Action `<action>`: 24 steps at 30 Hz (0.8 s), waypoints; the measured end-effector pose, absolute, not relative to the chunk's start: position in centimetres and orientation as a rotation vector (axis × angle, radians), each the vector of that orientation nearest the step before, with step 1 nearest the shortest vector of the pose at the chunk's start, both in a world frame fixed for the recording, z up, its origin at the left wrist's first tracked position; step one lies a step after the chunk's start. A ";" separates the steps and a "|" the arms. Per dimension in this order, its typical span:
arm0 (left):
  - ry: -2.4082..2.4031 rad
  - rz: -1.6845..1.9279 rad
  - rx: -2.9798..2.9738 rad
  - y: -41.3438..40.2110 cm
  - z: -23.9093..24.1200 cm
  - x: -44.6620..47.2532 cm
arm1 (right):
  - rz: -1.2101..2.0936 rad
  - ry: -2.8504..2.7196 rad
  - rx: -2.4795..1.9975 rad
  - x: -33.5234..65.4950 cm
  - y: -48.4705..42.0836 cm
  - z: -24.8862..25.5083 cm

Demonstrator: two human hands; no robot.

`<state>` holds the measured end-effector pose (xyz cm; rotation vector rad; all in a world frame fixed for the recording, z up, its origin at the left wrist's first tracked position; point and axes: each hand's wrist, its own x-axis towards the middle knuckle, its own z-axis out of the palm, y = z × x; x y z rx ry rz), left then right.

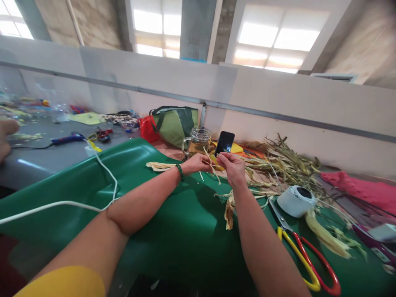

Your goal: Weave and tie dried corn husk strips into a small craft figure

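My left hand [198,163], with a dark green bead bracelet at its wrist, is closed on a thin pale strip of dried husk [216,176] that sticks out past the fingers. Just to its right, my right hand [234,168] is pinched, thumb against fingers; what lies between its fingertips is too small to make out. A phone [225,142] stands upright right behind the right hand. Behind my left hand is a glass mug [199,142] of yellowish liquid. A bundle of flat husks [161,166] lies by my left wrist, and a crumpled husk piece [229,212] is beneath my right forearm.
Scissors [297,243] with red and yellow handles lie at right beside a white spool [296,201]. Dried stalks [287,161] are heaped behind. A white cable [62,204] crosses the green mat [192,243]. Far left are a blue glue gun [68,138] and another person's hand [5,136].
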<state>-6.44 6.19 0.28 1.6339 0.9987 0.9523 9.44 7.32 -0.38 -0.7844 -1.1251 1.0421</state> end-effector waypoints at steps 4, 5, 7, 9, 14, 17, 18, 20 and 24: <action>0.945 1.012 1.507 6.1 0.4 -6.1 | 0.693 -1.212 -0.832 10.0 7.2 -0.1; 0.922 1.019 1.463 6.0 0.4 -6.0 | 0.647 -1.227 -0.832 10.1 7.1 -0.1; 0.888 1.045 1.400 5.9 0.5 -6.0 | 0.609 -1.275 -0.831 10.1 6.9 -0.1; 0.877 1.067 1.382 5.7 0.6 -5.9 | 0.597 -1.373 -0.839 10.0 6.6 -0.2; 0.896 1.111 1.401 5.1 0.8 -5.5 | 0.498 -1.599 -0.837 9.7 6.2 -0.3; 0.915 1.145 1.397 4.8 0.9 -5.2 | 0.419 -1.621 -0.844 9.9 6.3 -0.4; 0.919 1.163 1.387 4.7 1.0 -5.1 | 0.394 -1.619 -0.843 9.9 6.4 -0.4; 0.924 1.207 1.363 4.5 1.1 -4.9 | 0.344 -1.623 -0.830 10.0 6.4 -0.4; 0.941 1.252 1.337 4.2 1.5 -4.7 | 0.269 -1.674 -0.789 10.2 6.3 -0.2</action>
